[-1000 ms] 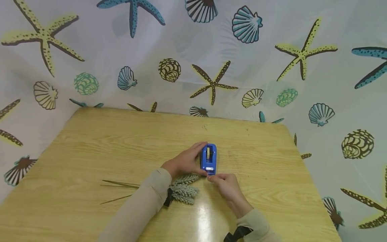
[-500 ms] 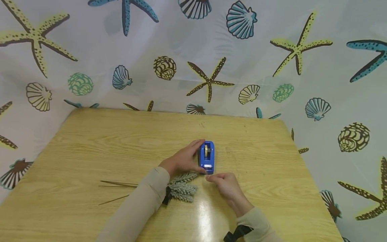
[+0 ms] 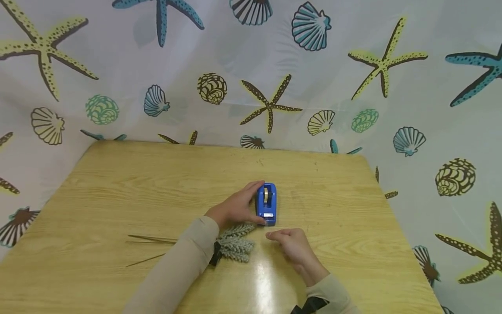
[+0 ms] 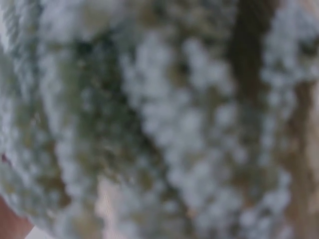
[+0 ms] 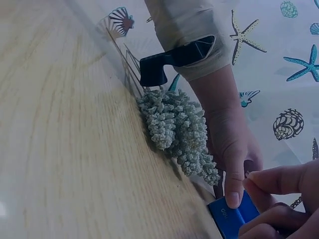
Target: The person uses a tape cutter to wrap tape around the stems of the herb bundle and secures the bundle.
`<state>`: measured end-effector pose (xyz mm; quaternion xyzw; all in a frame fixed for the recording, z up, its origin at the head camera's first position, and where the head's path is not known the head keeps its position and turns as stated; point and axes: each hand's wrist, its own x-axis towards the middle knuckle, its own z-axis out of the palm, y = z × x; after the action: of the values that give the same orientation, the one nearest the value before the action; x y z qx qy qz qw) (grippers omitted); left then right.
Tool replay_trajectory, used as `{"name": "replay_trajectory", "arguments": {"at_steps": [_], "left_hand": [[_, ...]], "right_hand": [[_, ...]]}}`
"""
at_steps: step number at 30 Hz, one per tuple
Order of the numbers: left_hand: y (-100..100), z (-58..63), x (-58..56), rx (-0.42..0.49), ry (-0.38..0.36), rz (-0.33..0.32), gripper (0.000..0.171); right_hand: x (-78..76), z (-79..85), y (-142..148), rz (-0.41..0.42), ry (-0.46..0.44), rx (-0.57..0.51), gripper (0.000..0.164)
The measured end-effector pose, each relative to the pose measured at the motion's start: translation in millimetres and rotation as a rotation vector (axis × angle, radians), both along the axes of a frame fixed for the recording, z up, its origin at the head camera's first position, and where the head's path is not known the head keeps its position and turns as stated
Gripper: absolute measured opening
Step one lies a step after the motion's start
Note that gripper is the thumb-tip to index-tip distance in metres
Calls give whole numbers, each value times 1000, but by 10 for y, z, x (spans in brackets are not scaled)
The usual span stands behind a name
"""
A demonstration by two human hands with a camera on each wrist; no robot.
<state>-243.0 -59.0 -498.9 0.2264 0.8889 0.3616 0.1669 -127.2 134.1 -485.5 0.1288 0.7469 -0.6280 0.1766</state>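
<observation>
Our right hand (image 3: pixel 296 248) has just slid back toward six o'clock, so now there is a gap between it and the blue tape dispenser (image 3: pixel 267 210). It sits at about five o'clock from the dispenser, thumb and pointer finger pinched together. We think they have the end of the tape (image 3: pixel 266 195), but clear tape is too faint to be sure. That would mean a strip is being pulled out. Our left hand (image 3: pixel 235 208), at nine o'clock, grips the dispenser, thumb at the near end, which has hardly moved on the table (image 3: pixel 333 209). The frosty sprigs (image 3: pixel 235 246) lie at seven o'clock, untouched by our right hand.
</observation>
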Motion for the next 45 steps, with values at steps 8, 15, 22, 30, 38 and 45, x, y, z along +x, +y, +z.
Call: {"name": "replay_trajectory", "arguments": {"at_steps": [8, 15, 22, 30, 38, 45], "left_hand": [[22, -49, 32, 14, -23, -2, 126], [14, -19, 26, 44, 1, 12, 124], [-8, -8, 12, 26, 19, -2, 124], [15, -20, 12, 47, -12, 6, 125], [-14, 4, 10, 47, -5, -2, 124], [-33, 28, 20, 55, -56, -15, 125]], "right_hand": [[77, -62, 27, -5, -38, -72, 31], [99, -43, 23, -26, -22, -65, 30], [122, -10, 38, -18, -29, -72, 31], [199, -11, 54, -17, -21, -48, 30], [231, -32, 27, 20, 38, 94, 28], [161, -48, 30, 107, 71, 223, 25]]}}
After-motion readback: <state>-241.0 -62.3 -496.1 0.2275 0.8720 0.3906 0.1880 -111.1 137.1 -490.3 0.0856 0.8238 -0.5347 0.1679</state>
